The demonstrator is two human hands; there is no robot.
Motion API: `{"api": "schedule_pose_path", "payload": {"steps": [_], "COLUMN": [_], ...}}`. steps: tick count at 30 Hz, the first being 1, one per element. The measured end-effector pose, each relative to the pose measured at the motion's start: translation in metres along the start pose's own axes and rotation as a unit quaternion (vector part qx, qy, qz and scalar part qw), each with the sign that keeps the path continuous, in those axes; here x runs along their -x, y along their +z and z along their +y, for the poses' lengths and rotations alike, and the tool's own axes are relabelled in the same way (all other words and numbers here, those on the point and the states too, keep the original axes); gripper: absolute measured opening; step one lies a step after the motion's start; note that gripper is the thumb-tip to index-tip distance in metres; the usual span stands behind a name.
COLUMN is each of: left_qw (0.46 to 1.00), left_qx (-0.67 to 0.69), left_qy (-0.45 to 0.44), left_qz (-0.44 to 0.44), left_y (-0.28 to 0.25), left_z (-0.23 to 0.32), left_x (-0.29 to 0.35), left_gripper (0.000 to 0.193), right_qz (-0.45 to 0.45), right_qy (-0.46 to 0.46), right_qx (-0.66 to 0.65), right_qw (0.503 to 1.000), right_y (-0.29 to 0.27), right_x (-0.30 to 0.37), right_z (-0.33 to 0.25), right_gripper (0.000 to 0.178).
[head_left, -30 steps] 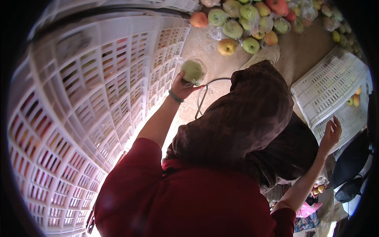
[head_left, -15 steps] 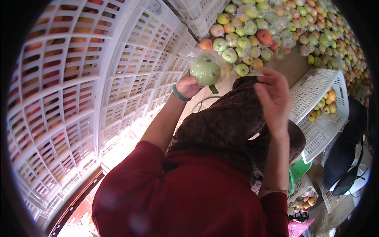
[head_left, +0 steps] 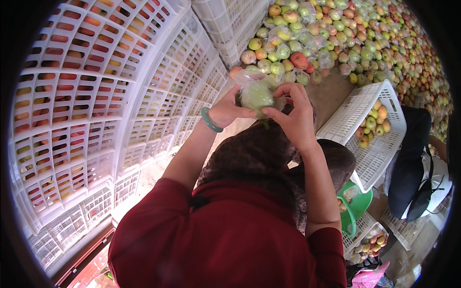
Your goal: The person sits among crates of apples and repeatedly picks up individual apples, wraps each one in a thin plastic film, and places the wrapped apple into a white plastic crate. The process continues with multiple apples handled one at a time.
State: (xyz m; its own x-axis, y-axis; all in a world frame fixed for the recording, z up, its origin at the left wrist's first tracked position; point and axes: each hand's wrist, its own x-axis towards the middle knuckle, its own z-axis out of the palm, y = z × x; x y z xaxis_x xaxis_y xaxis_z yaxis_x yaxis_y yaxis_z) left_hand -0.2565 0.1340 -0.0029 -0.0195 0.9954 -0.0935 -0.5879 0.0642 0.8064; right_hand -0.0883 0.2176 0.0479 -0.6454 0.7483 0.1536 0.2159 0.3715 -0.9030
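Note:
Between my two hands, above my knees, is a large green apple (head_left: 259, 94) wrapped in clear plastic film. My left hand (head_left: 227, 109), with a green bangle at the wrist, closes round its left side, thumb along the near edge. From the right, my right hand (head_left: 297, 115) grips the film with curled fingers and thumb. A loose flap of plastic stands up at the fruit's far side. Something small and green pokes out beneath the apple, partly hidden by the thumbs.
Stacked white plastic crates (head_left: 120, 91) full of fruit rise close on my left. A large heap of apples (head_left: 345, 33), many bagged, spreads beyond my hands. On the right lie a tilted white crate (head_left: 331, 122) with apples, a green basket (head_left: 357, 204) and a person in dark clothing (head_left: 408, 163).
My right hand has come left and taken hold of the wrapped apple, which my left hand alone held before. The view has shifted slightly.

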Motion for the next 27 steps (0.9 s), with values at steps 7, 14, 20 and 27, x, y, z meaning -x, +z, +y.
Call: {"api": "schedule_pose_path", "payload": {"steps": [7,14,20,27], "left_qw": [0.998,0.995,0.992,0.994], "left_qx": [-0.047,0.032,0.05,0.005], "left_qy": [-0.035,-0.064,-0.075,-0.06], "left_qz": [0.003,0.066,0.086,0.095], "left_y": [0.017,0.049,0.08,0.109], "left_z": [0.002,-0.005,-0.001,0.005], "left_x": [-0.001,0.006,0.004,-0.018], "left_gripper": [0.084,0.065,0.056,0.059], "right_qz": [0.041,0.148,0.188,0.218], "right_qy": [0.01,-0.19,-0.133,-0.073], "right_qx": [0.003,0.206,0.165,0.087], "right_qw": [0.999,0.949,0.959,0.969], "right_y": [-0.013,-0.018,-0.022,-0.048], "right_x": [0.017,0.034,0.046,0.046], "right_z": [0.001,-0.016,-0.017,-0.015], "right_gripper": [0.022,0.018,0.018,0.017]}}
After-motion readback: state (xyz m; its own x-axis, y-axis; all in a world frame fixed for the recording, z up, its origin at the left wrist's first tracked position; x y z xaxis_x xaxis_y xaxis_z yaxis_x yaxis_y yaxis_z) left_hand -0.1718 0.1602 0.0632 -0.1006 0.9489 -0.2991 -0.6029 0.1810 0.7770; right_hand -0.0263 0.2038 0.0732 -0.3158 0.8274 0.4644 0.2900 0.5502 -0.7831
